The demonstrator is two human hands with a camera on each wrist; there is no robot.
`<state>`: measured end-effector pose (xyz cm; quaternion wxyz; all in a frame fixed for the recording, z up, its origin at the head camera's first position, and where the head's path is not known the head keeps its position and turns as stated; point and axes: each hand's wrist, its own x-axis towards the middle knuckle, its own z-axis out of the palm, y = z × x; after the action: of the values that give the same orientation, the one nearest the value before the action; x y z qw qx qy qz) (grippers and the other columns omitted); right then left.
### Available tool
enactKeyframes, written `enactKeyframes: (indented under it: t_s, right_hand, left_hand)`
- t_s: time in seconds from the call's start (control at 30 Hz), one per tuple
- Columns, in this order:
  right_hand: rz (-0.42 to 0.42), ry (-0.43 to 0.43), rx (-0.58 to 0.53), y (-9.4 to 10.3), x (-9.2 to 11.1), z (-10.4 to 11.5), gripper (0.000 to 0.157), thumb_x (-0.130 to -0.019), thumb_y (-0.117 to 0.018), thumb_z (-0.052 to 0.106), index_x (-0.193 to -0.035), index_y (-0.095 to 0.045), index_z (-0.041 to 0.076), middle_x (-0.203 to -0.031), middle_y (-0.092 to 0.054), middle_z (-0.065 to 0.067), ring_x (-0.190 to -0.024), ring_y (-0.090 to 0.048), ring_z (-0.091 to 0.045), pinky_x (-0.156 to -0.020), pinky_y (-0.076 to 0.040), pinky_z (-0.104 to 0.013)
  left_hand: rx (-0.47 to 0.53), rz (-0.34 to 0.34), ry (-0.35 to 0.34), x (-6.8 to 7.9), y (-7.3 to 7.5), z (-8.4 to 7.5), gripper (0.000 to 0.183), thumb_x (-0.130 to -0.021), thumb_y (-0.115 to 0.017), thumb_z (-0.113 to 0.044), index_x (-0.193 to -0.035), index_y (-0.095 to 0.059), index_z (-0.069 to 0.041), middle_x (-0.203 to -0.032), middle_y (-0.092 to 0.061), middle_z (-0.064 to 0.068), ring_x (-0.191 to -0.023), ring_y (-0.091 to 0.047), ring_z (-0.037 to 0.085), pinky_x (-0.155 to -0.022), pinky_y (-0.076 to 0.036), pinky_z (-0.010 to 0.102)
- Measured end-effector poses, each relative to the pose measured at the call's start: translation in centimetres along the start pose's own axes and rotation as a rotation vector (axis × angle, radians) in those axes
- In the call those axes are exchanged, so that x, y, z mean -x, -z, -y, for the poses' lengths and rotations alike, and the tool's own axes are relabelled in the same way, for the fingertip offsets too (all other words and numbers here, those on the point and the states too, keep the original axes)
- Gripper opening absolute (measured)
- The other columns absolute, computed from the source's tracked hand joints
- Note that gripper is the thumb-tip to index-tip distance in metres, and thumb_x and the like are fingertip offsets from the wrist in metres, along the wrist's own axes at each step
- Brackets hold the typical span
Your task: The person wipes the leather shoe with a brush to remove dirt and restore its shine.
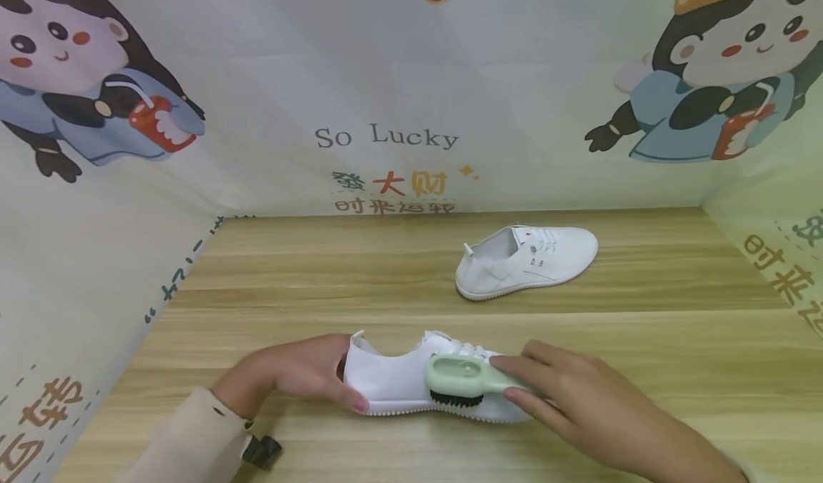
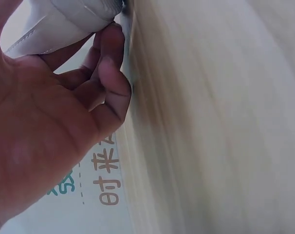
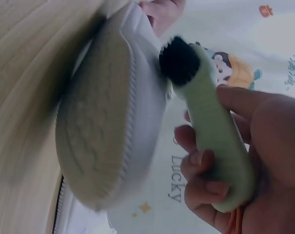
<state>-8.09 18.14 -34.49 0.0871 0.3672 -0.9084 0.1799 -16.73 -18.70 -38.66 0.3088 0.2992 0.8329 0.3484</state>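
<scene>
Near the front of the table, a white lace-up shoe (image 1: 392,379) is held by its heel in my left hand (image 1: 315,374), thumb on the near side. The left wrist view shows curled fingers (image 2: 108,73) against the shoe's heel (image 2: 64,24). My right hand (image 1: 579,397) grips the handle of a pale green brush (image 1: 455,377) with black bristles (image 3: 180,61). In the head view the brush lies over the shoe's near side, toward the toe. The right wrist view shows the shoe's ridged beige sole (image 3: 96,117) tilted toward the camera.
A second white shoe (image 1: 527,261) sits farther back on the wood-grain table (image 1: 321,276), toe pointing right. Printed cloth walls (image 1: 386,76) rise behind the table and along both sides. A small black object (image 1: 262,452) is by the left sleeve.
</scene>
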Motion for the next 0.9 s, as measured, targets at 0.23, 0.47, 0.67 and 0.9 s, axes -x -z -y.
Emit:
enactKeyframes:
  t_s: [0.23,0.47,0.67,0.9]
  right_hand:
    - [-0.218,0.09,0.143,-2.3,-1.7,0.6,0.03,-0.098,-0.062,0.039,-0.125,-0.07,0.028,-0.093,-0.059,0.011,-0.071,-0.046,0.0,-0.06,-0.041,-0.017]
    - [-0.256,0.07,0.207,-3.3,-3.7,1.8,0.033,-0.094,-0.068,0.037,-0.126,-0.07,0.028,-0.092,-0.059,0.008,-0.073,-0.05,-0.005,-0.059,-0.041,-0.019]
    - [-0.199,0.014,0.208,-4.0,-5.2,2.9,0.041,-0.087,-0.077,0.03,-0.127,-0.07,0.028,-0.092,-0.059,0.005,-0.076,-0.052,-0.007,-0.061,-0.044,-0.024]
    - [-0.135,0.046,0.23,-5.0,-6.8,4.2,0.041,-0.089,-0.075,0.03,-0.129,-0.068,0.025,-0.094,-0.06,0.0,-0.076,-0.055,-0.012,-0.063,-0.05,-0.029]
  left_hand:
    - [0.161,-0.063,0.016,0.3,0.0,0.2,0.087,-0.084,-0.082,-0.025,-0.148,-0.024,-0.021,-0.116,-0.058,0.012,-0.103,-0.064,0.021,-0.088,-0.052,0.03]
    - [0.065,-0.142,0.016,0.8,0.0,-0.4,0.097,-0.088,-0.077,-0.031,-0.157,-0.009,-0.031,-0.118,-0.057,0.008,-0.096,-0.064,0.017,-0.083,-0.052,0.029]
    - [0.019,-0.177,0.019,0.5,-0.1,-0.5,0.101,-0.08,-0.082,-0.044,-0.156,-0.016,-0.03,-0.119,-0.058,0.002,-0.098,-0.062,0.014,-0.083,-0.052,0.028]
    - [-0.047,-0.203,-0.054,0.2,-0.4,-0.3,0.097,-0.076,-0.085,-0.047,-0.151,-0.027,-0.023,-0.119,-0.06,-0.008,-0.102,-0.061,0.009,-0.089,-0.049,0.027]
